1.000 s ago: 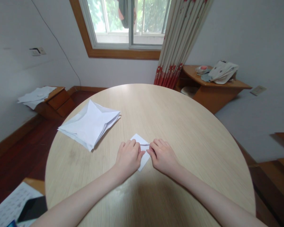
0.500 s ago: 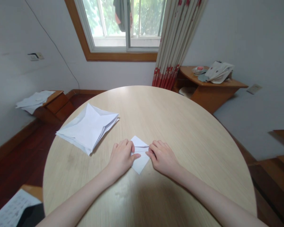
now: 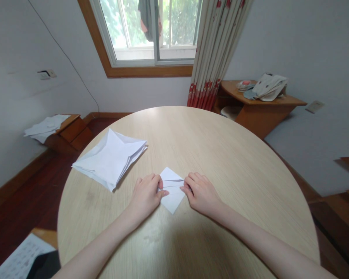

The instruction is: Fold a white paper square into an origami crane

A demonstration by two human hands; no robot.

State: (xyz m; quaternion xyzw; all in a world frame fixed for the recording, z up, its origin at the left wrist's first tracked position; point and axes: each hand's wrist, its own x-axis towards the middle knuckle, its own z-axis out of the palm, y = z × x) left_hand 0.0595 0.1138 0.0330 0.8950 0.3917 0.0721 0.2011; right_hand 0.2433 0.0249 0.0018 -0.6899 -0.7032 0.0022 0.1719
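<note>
A small folded paper (image 3: 173, 199) is positioned flat on the round bench (image 3: 221, 155), between the hands, with one corner directed toward the person and one away. The left corner region is held by the left hand (image 3: 147, 192); the grip is narrow, the thumb being laid on the upper face and the fingers curled at the edge. The right corner is held by the right hand (image 3: 203, 190) in a similarly narrow grip, with thumb and curled fingers brought close together. A raised flap edge and a crease are visible across the paper between the two hands.

A stack of larger white sheets (image 3: 107, 161) is placed on the bench, beyond and to the left of the left hand, well apart from the folded paper. Both forearms are extended over the near part of the bench.
</note>
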